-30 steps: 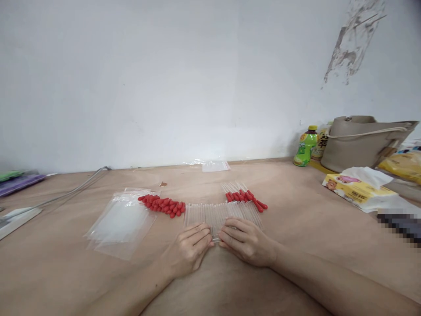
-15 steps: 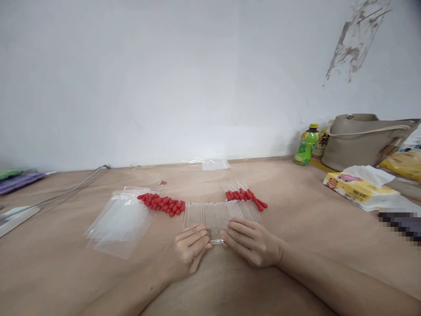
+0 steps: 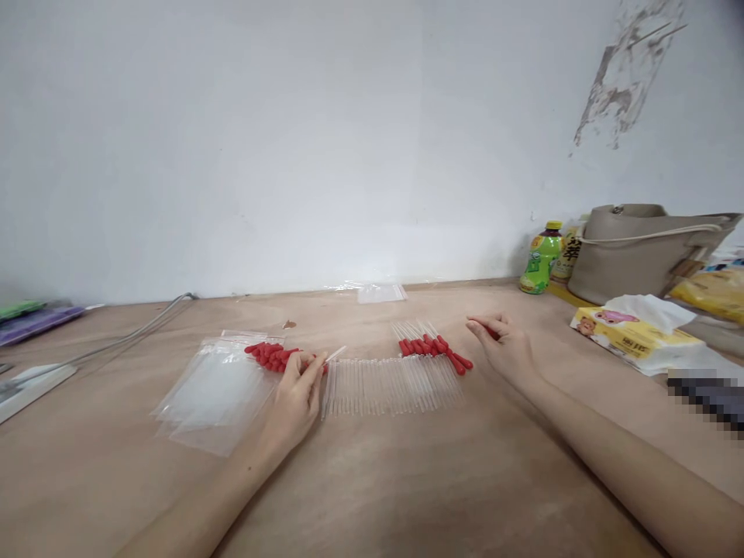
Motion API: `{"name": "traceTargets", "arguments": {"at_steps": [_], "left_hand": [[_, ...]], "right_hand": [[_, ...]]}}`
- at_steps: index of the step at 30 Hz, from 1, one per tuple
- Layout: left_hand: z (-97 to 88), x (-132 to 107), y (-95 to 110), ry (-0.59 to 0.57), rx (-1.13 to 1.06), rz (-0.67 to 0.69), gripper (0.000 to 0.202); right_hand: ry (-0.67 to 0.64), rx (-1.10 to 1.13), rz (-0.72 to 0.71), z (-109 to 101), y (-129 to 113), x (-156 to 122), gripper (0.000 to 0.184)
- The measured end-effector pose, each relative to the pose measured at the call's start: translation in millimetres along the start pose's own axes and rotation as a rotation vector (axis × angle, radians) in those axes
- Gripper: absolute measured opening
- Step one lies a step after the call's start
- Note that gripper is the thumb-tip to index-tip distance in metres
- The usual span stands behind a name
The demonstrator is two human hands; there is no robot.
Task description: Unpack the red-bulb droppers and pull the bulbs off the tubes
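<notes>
A row of several clear thin tubes (image 3: 395, 384) lies flat on the brown table (image 3: 407, 480). My left hand (image 3: 297, 390) is at the row's left end, closed on one clear tube (image 3: 335, 355) whose tip points up and right. It sits right beside a pile of loose red rubber caps (image 3: 270, 356). Behind the row lies a bunch of tubes with red caps fitted (image 3: 430, 345). Just right of that bunch, my right hand (image 3: 504, 346) is pinched on a red-capped piece (image 3: 491, 332), mostly hidden by the fingers.
A stack of clear zip bags (image 3: 215, 391) lies at the left. At the right stand a green bottle (image 3: 540, 260), a beige bag (image 3: 639, 248) and a tissue pack (image 3: 636, 329). One small clear bag (image 3: 380, 293) and a grey cable (image 3: 133, 329) lie near the wall.
Both hands have left the near edge of the tube row. The left went up-left to the red caps with a tube; the right went up-right past the capped bunch.
</notes>
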State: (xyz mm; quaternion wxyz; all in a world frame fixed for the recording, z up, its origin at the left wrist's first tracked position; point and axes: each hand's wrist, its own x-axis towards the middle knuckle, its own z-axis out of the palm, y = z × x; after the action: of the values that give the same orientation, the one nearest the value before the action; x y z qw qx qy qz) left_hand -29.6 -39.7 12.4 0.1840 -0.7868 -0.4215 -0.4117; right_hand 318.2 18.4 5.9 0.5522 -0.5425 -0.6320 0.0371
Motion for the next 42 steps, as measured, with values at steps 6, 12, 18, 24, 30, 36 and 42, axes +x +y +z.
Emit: {"name": "traceTargets", "arguments": {"at_steps": [6, 12, 18, 24, 30, 36, 42], "left_hand": [[10.6, -8, -10, 0.002, 0.047, 0.102, 0.026], [9.3, -6, -6, -0.063, 0.089, 0.213, 0.017], [3.3, -2, 8, -0.135, 0.126, 0.257, 0.018], [-0.2, 1, 18, -0.203, 0.055, 0.226, 0.014], [-5.3, 3, 22, -0.258, 0.003, 0.188, 0.022], [-15.6, 1, 18, -0.399, -0.145, 0.163, 0.028], [-18.7, -3, 0, -0.575, -0.249, 0.130, 0.042]], "right_hand": [[-0.159, -0.020, 0.263, 8, 37, 5, 0.029], [-0.216, -0.020, 0.319, 14, 42, 1, 0.028], [-0.324, -0.031, 0.328, 11, 38, -2, 0.025], [-0.387, -0.055, 0.325, 10, 32, -4, 0.026], [-0.424, -0.086, 0.312, 7, 27, -4, 0.031], [-0.399, -0.093, 0.270, 7, 22, -2, 0.037], [-0.383, -0.172, 0.315, 13, 11, 4, 0.035]]}}
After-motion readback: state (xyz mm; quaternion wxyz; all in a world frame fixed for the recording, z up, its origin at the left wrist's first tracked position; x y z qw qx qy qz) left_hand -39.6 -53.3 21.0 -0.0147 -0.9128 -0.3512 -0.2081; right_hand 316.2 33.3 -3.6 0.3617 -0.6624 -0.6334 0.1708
